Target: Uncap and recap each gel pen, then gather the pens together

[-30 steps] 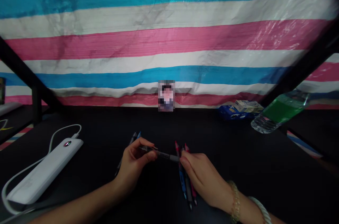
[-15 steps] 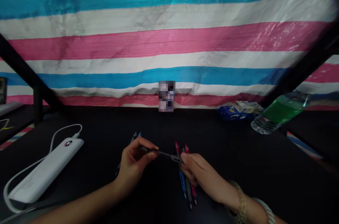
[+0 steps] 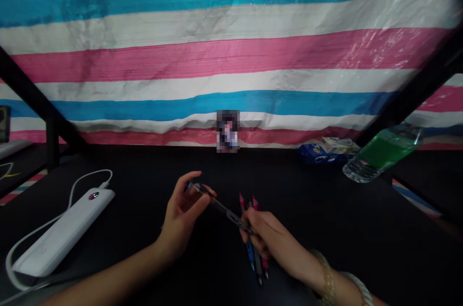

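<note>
Head cam: grey pen (image 3: pixel 233 218) at 6 o'clock, slanting 10-to-4. L hand (image 3: pixel 177 221) thumb + finger pinch upper end, index raised; R hand (image 3: pixel 273 237) pinches lower end. Best: grip lightly, L steady, R clear of other pens (image 3: pixel 258 265) below, prob. R fingertips mostly hidden; pen's 10-o'clock end blurry.

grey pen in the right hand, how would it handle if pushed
The grey pen is likely stiff, as it looks straight. It is probably light, being slim beside the right hand. It may roll, though the slotted piece along it could stop that.
</note>
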Available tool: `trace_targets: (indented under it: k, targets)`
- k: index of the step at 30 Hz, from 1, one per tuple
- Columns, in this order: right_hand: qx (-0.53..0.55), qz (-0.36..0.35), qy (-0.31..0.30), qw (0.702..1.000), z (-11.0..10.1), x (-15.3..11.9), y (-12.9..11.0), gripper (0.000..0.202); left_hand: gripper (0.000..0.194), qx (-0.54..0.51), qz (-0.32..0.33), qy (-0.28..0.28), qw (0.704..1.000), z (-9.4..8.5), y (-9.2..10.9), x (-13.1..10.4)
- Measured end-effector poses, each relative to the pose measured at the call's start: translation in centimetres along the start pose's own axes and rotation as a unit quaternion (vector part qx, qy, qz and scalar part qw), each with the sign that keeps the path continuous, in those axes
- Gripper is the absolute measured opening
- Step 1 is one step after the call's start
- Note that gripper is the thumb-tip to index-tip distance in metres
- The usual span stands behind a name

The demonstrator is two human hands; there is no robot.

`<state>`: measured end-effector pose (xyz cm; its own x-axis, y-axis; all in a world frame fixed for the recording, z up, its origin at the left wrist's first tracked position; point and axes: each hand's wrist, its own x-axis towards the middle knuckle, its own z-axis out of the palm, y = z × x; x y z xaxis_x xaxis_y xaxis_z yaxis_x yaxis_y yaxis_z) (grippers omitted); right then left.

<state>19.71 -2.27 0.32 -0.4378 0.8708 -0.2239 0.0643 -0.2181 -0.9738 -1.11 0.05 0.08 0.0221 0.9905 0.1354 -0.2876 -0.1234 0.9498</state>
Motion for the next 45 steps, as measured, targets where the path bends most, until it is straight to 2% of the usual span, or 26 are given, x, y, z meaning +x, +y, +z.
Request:
trace_targets:
  k: [4,8,13,19,22,26,31,36,45]
  targets:
    - [-0.117,-0.121,0.099,0.981,-0.9,-0.1,-0.3,0.054,0.05,-0.079,-0.036,-0.002,0.996,-0.1,0.1,0.9]
    - [-0.114,-0.158,0.15,0.969,-1.7,0.3,0.0,0.046,0.046,-0.062,-0.042,-0.032,0.997,-0.6,0.1,1.3]
    - [-0.115,-0.153,0.146,0.971,-1.8,0.3,0.1,0.044,0.04,-0.048,-0.039,-0.068,0.996,-1.4,0.3,1.9]
    - [-0.144,-0.142,0.142,0.969,-1.7,0.2,-0.1,0.042,0.04,-0.034,-0.021,-0.013,0.999,-2.7,1.7,3.8]
    - [-0.155,-0.143,0.141,0.967,-1.7,0.2,-0.1,0.04,0.043,-0.011,-0.023,-0.013,1.0,-3.1,2.1,4.4]
    - [-0.169,-0.145,0.142,0.964,-1.8,0.2,-0.1,0.038,0.039,0.031,-0.044,-0.036,0.998,-3.5,1.6,4.8]
    - [-0.167,-0.146,0.15,0.963,-1.9,0.2,-0.1,0.037,0.034,0.029,-0.061,-0.053,0.996,-3.7,0.8,4.8]
    - [-0.159,-0.134,0.143,0.968,-2.0,0.4,0.3,0.037,0.042,0.053,-0.081,-0.082,0.992,-3.7,0.6,4.9]
    - [-0.153,-0.134,0.141,0.969,-2.0,0.2,0.0,0.035,0.032,0.058,-0.07,-0.09,0.992,-3.9,-0.1,5.1]
